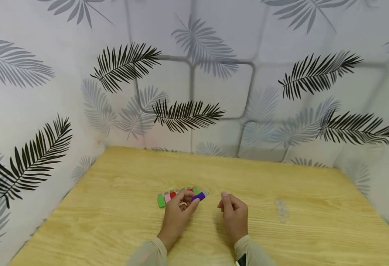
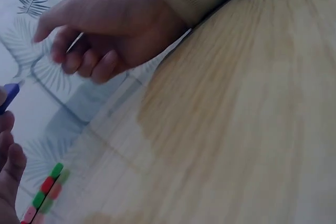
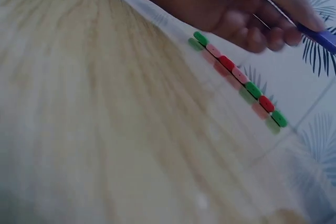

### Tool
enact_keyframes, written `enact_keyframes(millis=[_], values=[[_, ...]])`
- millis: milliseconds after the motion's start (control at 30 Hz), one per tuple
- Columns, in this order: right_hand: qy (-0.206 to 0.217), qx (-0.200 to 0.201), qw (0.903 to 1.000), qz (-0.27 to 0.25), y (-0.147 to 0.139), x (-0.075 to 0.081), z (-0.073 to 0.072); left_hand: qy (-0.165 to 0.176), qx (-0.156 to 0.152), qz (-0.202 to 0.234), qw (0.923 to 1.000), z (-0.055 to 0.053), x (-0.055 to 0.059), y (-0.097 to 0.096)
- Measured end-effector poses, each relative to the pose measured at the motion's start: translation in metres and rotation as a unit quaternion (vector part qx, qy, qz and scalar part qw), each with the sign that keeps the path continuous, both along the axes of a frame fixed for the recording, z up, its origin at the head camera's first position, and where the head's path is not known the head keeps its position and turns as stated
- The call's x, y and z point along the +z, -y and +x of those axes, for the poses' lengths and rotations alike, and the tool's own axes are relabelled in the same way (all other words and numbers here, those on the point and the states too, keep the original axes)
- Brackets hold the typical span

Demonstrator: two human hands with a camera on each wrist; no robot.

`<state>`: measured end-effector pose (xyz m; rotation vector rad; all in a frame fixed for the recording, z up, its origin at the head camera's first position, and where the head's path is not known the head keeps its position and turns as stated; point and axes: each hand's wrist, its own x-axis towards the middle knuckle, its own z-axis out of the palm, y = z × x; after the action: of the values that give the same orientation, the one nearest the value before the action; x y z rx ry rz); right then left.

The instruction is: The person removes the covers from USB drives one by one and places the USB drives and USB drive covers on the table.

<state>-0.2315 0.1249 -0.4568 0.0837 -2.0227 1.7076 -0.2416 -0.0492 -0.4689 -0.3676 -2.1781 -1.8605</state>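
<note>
My left hand [image 1: 177, 214] pinches a purple USB stick [image 1: 198, 197] between thumb and fingers, its pale, clear-looking tip pointing right and away. The same stick shows at the edge of the right wrist view [image 3: 321, 39]. Under and behind that hand, a row of green, pink and red USB sticks [image 1: 161, 200] lies on the table, partly covered by the fingers. To the right of the purple stick, and apart from it, is my right hand [image 1: 235, 214]. Its fingers are loosely curled, and the left wrist view shows nothing between them [image 2: 105, 30].
Several small clear pieces [image 1: 282, 210] lie in a patch on the table to the right of my right hand. The wood-patterned table [image 1: 131, 166] meets a leaf-patterned wall covering [image 1: 214, 136] at the back and on both sides.
</note>
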Motion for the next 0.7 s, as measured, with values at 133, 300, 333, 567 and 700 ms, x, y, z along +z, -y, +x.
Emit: enact_keyframes(millis=[133, 300, 333, 567, 700], values=[[0.032, 0.027, 0.9991, 0.006, 0.007, -0.006, -0.008, 0.038, -0.053, 0.015, 0.9977, 0.003, 0.004, -0.011], [0.051, 0.059, 0.9969, 0.005, 0.01, -0.009, -0.005, 0.078, -0.106, 0.039, 0.9905, 0.006, 0.001, -0.019], [0.05, 0.067, 0.9965, 0.006, 0.011, -0.005, -0.003, 0.081, -0.116, 0.041, 0.9891, 0.006, 0.001, -0.02], [0.054, 0.112, 0.9922, 0.016, 0.014, 0.017, 0.007, 0.098, -0.127, 0.057, 0.9855, 0.001, 0.0, -0.023], [0.051, 0.12, 0.9913, 0.021, 0.012, 0.019, 0.006, 0.111, -0.119, 0.07, 0.9842, -0.003, 0.001, -0.025]])
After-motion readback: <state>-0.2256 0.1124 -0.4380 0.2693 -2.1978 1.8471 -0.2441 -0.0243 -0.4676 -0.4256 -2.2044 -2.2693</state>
